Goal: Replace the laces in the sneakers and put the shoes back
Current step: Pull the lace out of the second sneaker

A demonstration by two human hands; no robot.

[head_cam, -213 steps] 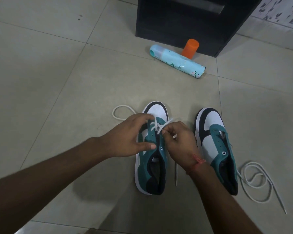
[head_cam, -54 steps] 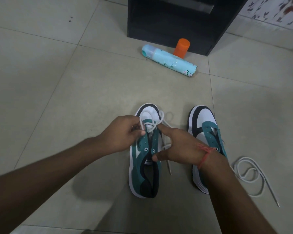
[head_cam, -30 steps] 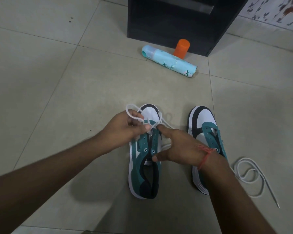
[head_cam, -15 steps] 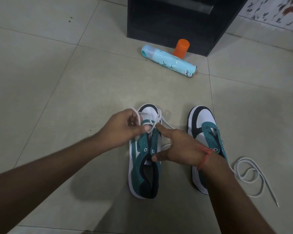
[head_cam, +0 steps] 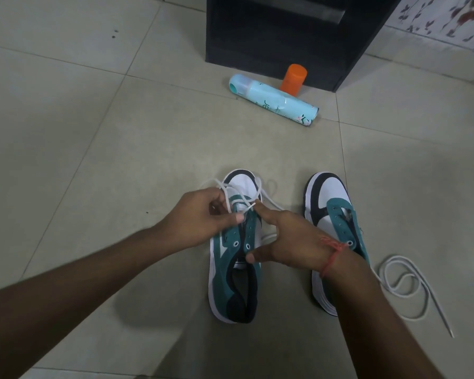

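Lacing the left shoe [head_cam: 234, 272] is in hand, low eyelets only; next, the lace [head_cam: 253, 187] end must go through the next eyelet. The left hand [head_cam: 200, 214] pinches the lace by the toe; the right hand [head_cam: 288, 242], fingers [head_cam: 260, 214] spread, steadies the shoe on the floor.

Only the spray can [head_cam: 274, 99] bore print: dark letters, perhaps "er", too small and blurred to read for certain.
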